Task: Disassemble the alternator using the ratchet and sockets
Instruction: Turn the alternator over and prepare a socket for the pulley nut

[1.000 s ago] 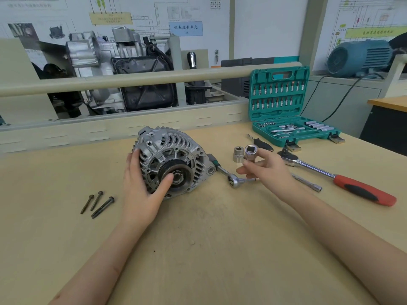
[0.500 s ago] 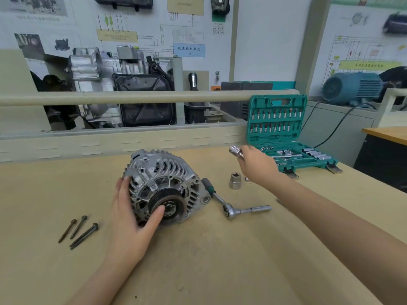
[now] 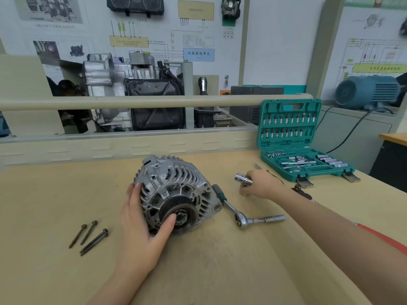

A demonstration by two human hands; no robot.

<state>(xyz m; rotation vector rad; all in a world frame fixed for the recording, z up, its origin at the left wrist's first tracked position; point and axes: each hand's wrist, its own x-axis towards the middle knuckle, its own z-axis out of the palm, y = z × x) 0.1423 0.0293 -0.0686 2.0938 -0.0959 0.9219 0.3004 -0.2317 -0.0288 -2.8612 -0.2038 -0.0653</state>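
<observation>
The alternator (image 3: 176,192) stands on its edge on the tan workbench (image 3: 220,271), pulley face toward the camera. The left hand (image 3: 143,227) steadies it: the fingers lie fairly straight against the finned housing on its left side, and the thumb reaches across to press on the dark pulley (image 3: 179,213) near the hub. Just right of the thumb, past the alternator's mounting ear, lies the ratchet (image 3: 241,221), its green-banded handle touching or tucked close to the housing and a chrome extension bar sticking out to the right from its head. Beyond it, the right hand (image 3: 262,187) hovers low over the bench with its fingers curled around a chrome socket (image 3: 242,178), whose open end pokes out past the fingertips to the left; whether the lower fingers also touch something on the bench is too blurred to tell. Behind that hand's knuckles sits the open green socket set case (image 3: 308,172), bits clipped in its raised lid and sockets in the tray. Well to the left of the left hand's fingers, three long dark bolts (image 3: 89,236) lie side by side on the bench. A red-handled tool (image 3: 383,236) shows partly beneath the right forearm.
</observation>
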